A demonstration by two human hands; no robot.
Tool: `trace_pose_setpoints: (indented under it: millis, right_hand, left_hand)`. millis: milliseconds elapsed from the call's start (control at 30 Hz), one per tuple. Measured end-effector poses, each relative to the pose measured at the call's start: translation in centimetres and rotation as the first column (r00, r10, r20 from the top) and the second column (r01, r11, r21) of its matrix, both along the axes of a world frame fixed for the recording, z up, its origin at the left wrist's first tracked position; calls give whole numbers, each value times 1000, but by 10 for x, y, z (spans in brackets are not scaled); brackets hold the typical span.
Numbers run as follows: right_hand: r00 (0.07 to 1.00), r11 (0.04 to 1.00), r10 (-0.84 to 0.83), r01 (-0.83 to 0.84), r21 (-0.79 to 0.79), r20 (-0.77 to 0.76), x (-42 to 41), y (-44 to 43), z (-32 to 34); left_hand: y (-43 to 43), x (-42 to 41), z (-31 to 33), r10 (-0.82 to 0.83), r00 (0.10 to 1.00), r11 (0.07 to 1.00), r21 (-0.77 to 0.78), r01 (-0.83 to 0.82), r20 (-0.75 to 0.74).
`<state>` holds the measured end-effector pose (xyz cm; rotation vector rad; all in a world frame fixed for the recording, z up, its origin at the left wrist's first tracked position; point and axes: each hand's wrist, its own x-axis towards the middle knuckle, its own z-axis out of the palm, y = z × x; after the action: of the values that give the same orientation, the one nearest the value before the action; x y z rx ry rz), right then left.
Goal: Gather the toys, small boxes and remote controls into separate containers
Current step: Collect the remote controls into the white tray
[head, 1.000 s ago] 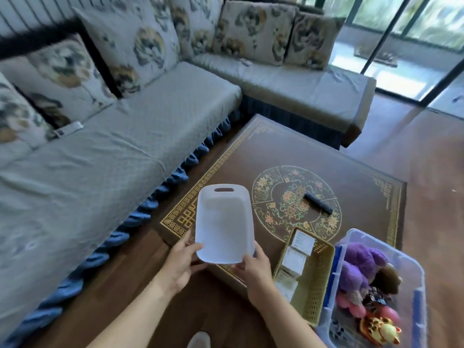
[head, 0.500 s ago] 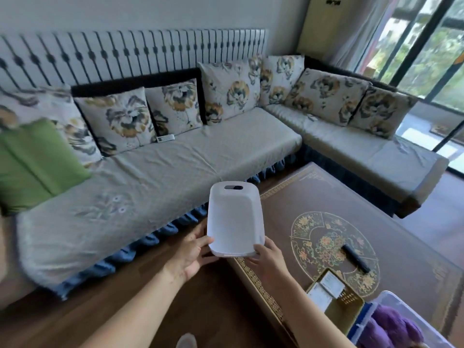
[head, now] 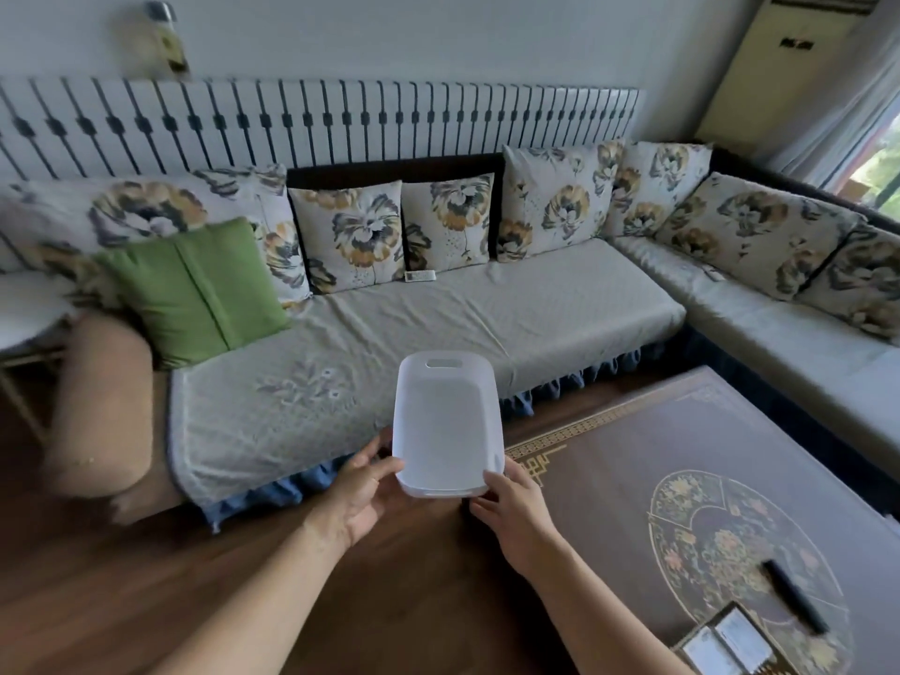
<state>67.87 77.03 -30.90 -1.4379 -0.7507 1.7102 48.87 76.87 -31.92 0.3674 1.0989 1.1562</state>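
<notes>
The white plastic basket [head: 445, 423] is held up in front of the person, above the wooden floor [head: 146, 601] and just off the near corner of the dark patterned coffee table [head: 682, 479], with its long side running away from the camera and a handle slot at its far end. Both hands grip its near end: the left hand [head: 363, 496] wraps the near left corner with the thumb lying over the rim, and the right hand [head: 514, 511] takes the near right corner, thumb on the edge and fingers under the base. So the basket juts forward from the grip, most of its body beyond the fingers. Behind it runs the grey sofa [head: 438, 328], lined with floral cushions and one green cushion [head: 195, 289]. A small white remote control [head: 420, 276] lies on the seat at the foot of two cushions, well apart from the basket. A black remote control [head: 794, 596] rests on the table's round floral design, to the right of the hands. At the lower right edge a yellow basket [head: 721, 647] holding pale small boxes is partly cut off; what looks like another small pale object on the far right sofa seat is too blurred to tell.
</notes>
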Motion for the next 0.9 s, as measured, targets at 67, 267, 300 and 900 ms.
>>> trace_pose_setpoints:
  millis: [67,267,300,900]
  right_hand:
    - [1000,1000,11,-11,-5,-9,-28,7,1]
    - [999,1000,2,-2,-2,-43,-94,26,4]
    - [999,1000,-13,13,-2,-37,-100,31,3]
    - [993,992,-118,116,-51,-32,-125,222,-38]
  left_hand:
    - [3,-27,3,-5,1000,1000,12,5,-16]
    - [27,-94,1,-15,1000,1000,8,15,-18]
    - [32,-100,1,-23,1000,1000,9,23,-13]
    - [221,-133,-38,-117,993,990,-75,117,-2]
